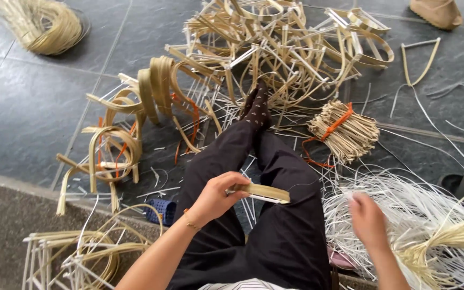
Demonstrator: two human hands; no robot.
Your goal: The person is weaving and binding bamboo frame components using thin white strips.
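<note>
Bamboo strips, a flat short bundle, sit pinched in the left hand above the lap, steadied there, while the right hand (blurred, grip unclear) hovers over loose white strands.

**Counting what's on the floor**

Two hands in shot: left hand, right hand. One flat bamboo piece in the left. One tied bundle of short sticks, orange band. One blue object. One coil of strips top left. Loose strips: too many to count.
</note>
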